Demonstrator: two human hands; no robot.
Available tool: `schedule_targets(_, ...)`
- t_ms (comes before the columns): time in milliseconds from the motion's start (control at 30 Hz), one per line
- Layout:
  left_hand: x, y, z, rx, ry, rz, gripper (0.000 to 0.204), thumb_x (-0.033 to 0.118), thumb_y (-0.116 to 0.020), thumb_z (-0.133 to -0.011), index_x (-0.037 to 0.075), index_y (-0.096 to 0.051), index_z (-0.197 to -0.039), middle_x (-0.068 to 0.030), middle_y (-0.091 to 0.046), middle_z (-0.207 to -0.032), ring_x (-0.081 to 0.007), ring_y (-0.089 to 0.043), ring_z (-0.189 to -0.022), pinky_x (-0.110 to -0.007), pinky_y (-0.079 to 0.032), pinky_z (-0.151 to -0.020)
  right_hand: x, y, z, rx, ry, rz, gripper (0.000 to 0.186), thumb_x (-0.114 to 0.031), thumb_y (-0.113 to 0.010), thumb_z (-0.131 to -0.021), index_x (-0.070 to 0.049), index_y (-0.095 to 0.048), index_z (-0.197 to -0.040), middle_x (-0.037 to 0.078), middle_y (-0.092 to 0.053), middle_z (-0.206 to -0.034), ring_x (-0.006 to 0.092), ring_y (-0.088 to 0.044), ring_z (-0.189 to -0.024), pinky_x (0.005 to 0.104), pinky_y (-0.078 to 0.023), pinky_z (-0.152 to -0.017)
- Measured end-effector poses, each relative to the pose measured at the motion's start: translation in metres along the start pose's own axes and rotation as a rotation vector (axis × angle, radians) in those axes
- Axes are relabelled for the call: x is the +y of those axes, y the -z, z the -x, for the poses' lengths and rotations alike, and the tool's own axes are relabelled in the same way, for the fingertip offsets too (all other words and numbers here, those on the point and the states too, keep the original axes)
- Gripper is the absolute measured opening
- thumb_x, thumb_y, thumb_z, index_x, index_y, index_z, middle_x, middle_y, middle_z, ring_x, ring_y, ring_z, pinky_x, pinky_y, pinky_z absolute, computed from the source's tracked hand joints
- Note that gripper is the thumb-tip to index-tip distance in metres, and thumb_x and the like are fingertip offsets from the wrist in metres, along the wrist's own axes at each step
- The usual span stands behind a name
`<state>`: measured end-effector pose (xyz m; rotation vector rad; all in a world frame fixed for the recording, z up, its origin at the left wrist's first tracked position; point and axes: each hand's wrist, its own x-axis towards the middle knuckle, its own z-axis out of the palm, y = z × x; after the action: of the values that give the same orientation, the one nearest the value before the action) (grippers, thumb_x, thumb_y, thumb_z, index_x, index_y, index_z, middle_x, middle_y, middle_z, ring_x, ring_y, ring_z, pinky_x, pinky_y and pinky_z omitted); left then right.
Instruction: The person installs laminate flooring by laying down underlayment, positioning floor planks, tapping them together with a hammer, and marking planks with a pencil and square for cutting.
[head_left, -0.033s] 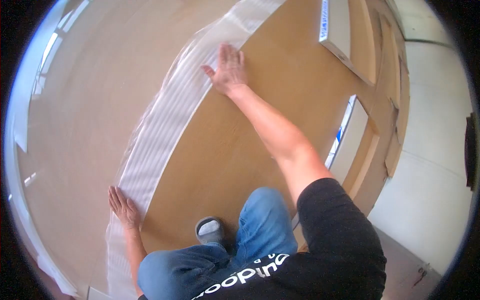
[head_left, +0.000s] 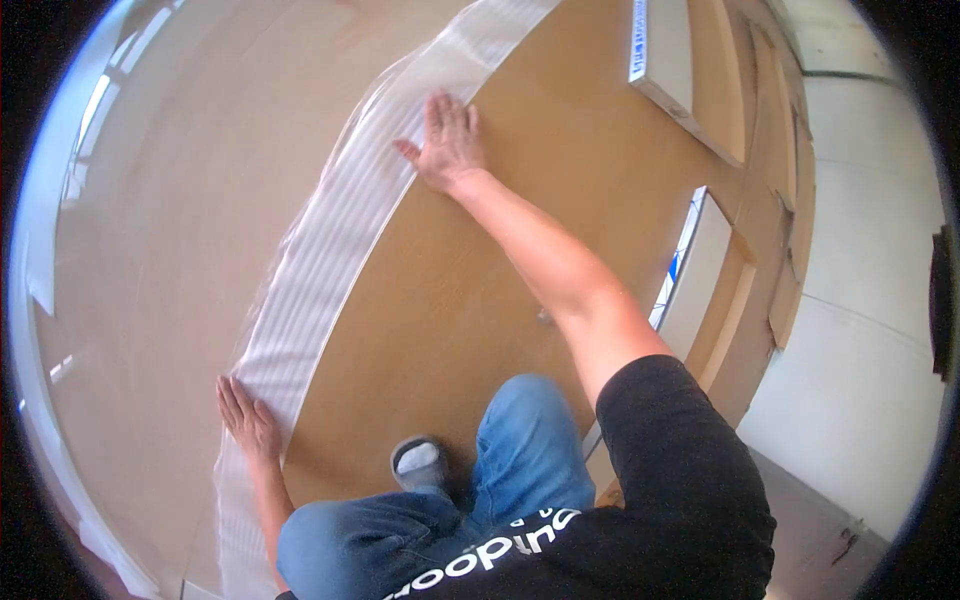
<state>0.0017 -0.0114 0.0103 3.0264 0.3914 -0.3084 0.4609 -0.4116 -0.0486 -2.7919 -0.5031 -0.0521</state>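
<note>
A long strip of whitish translucent foam sheet runs diagonally across a wide brown board, its surface faintly ribbed. My right hand lies flat on the strip's upper part with the fingers spread; its palm reaches over the strip's right edge. Lower down at the left, my left hand rests palm down on the same strip, fingers stretched out. Neither hand grips anything. Left of the strip, a clear glossy film or sheet seems to cover the brown surface.
Two white-topped panels with printed edges, one farther off and one nearer, stand on the right. Brown cardboard pieces lie beyond them. My sandalled foot is on the brown board. A pale wall or floor borders the far right.
The view has shifted slightly, with the panels a little farther left in it. Both hands stay flat on the foam strip.
</note>
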Motion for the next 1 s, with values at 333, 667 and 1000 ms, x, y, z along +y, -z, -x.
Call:
schedule_targets(333,0.1,0.01,-0.005,-0.043,-0.288,0.066,0.073,0.045,-0.05,-0.099,-0.002,-0.041,-0.154,-0.0225,-0.034,-0.165,-0.0387,-0.026,-0.156,-0.055,-0.015,-0.128,0.021,0.04,-0.033,0.075,-0.048,0.135,0.09,-0.065,-0.047,-0.1,0.0,-0.03,-0.16,0.021,-0.023,-0.169,0.0371,-0.022,-0.156,0.0568,-0.014,-0.127)
schedule_targets(667,0.026,0.006,0.03,-0.051,0.008,0.034,0.067,0.045,-0.052,-0.099,0.014,-0.043,-0.157,-0.0154,-0.031,-0.168,-0.034,-0.027,-0.155,-0.051,-0.022,-0.127,-0.037,0.014,0.114,0.195,0.303,0.205,0.067,-0.053,-0.055,-0.1,-0.008,-0.049,-0.148,0.02,-0.044,-0.157,0.045,-0.035,-0.147,0.0578,-0.03,-0.121)
schedule_targets(1000,-0.072,-0.056,0.29,-0.063,1.183,-0.079,0.079,0.062,-0.042,-0.103,0.011,-0.032,-0.162,-0.02,-0.026,-0.169,-0.0421,-0.031,-0.152,-0.059,-0.022,-0.123,0.027,-0.007,0.13,-0.164,0.217,0.376,0.077,-0.059,-0.032,-0.108,-0.006,-0.026,-0.163,0.019,-0.023,-0.17,0.036,-0.022,-0.157,0.0503,-0.021,-0.127)
